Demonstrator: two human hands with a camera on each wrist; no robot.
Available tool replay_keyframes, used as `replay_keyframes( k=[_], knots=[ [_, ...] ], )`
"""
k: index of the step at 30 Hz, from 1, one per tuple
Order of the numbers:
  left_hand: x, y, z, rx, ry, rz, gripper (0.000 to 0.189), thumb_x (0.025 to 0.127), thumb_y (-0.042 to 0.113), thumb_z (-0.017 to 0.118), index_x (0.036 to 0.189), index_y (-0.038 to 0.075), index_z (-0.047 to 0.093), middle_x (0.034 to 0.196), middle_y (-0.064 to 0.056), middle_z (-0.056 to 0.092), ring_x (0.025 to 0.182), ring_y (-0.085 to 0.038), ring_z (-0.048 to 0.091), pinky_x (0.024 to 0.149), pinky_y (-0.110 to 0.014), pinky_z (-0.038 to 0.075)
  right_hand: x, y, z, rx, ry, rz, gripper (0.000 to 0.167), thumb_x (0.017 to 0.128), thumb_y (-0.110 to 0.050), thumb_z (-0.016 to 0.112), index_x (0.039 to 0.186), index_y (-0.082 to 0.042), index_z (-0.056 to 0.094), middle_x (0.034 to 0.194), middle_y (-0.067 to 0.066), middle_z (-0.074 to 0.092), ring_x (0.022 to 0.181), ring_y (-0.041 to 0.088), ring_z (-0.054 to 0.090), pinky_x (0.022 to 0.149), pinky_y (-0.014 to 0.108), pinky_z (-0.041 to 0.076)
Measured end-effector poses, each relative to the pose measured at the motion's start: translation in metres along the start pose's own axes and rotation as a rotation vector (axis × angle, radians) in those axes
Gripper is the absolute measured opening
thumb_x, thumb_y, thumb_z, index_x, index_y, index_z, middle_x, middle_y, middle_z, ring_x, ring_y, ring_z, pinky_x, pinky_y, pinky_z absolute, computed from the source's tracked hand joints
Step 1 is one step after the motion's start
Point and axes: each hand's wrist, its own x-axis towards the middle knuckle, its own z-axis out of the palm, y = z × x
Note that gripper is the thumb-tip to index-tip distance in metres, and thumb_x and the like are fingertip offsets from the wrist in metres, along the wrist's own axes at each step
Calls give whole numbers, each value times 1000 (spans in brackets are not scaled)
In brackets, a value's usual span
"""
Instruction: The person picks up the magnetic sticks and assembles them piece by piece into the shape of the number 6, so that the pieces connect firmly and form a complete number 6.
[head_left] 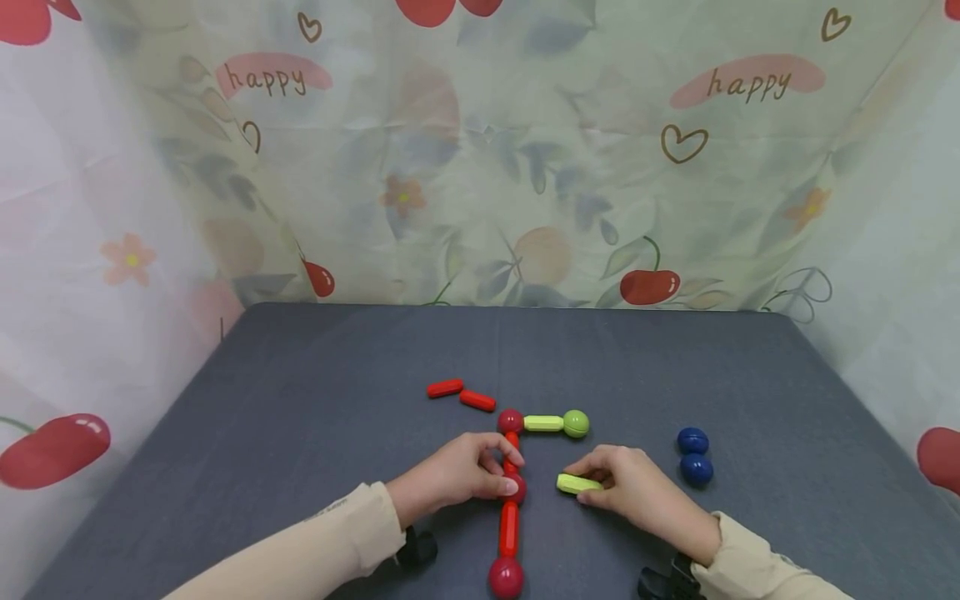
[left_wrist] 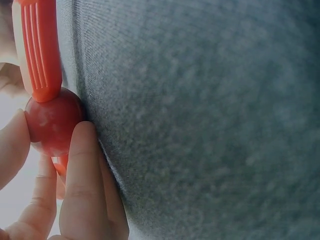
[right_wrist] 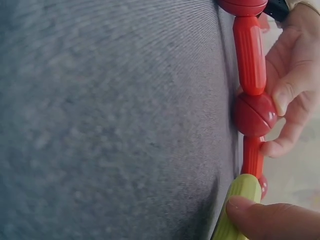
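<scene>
My left hand (head_left: 468,473) pinches the middle red ball (left_wrist: 55,122) of a joined chain lying on the table. Red rods (head_left: 509,530) link this ball to another red ball (head_left: 506,577) at the near end and one (head_left: 511,422) at the far end. From the far ball a yellow-green rod (head_left: 543,423) runs right to a green ball (head_left: 576,423). A little right of the middle ball, apart from it, my right hand (head_left: 633,487) holds a loose yellow-green rod (right_wrist: 242,200) between thumb and fingers. Its far tip points toward the chain.
Two loose red rods (head_left: 446,388) lie beyond the chain, to its left. Two dark blue balls (head_left: 694,455) stand together right of my right hand. The dark grey table (head_left: 300,375) ends at a patterned curtain (head_left: 487,208) at the back and sides.
</scene>
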Motion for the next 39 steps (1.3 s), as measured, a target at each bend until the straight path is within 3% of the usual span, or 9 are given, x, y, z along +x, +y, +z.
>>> replay_keyframes(
  k=[6, 19, 27, 39],
  knots=[
    [0, 1, 1, 10, -3, 5, 23, 82, 12, 77, 103, 15, 69, 80, -6, 62, 68, -15, 57, 62, -26, 48, 4, -8, 1, 27, -24, 13, 24, 78, -13, 80, 101, -18, 75, 93, -6, 70, 78, 6, 57, 65, 20, 48],
    [-1, 3, 1, 27, -6, 32, 23, 82, 11, 77, 103, 14, 69, 78, -5, 63, 66, -15, 55, 58, -25, 44, 16, -21, 12, 45, -81, -40, 25, 78, -10, 80, 101, -17, 75, 95, -7, 71, 84, 9, 61, 74, 25, 53],
    [-1, 2, 1, 17, -4, 23, 23, 82, 11, 77, 104, 14, 69, 79, -6, 62, 67, -16, 55, 59, -25, 45, 12, -14, 12, 90, -84, -14, 25, 77, -10, 80, 101, -16, 74, 92, -6, 69, 76, 10, 58, 67, 21, 50],
    [0, 1, 1, 16, 2, 19, 23, 81, 11, 78, 103, 13, 69, 79, -6, 63, 66, -15, 55, 59, -25, 45, 8, 3, 8, 194, -83, 11, 22, 78, -12, 80, 99, -12, 74, 90, -3, 69, 77, 11, 62, 66, 20, 51]
  ],
)
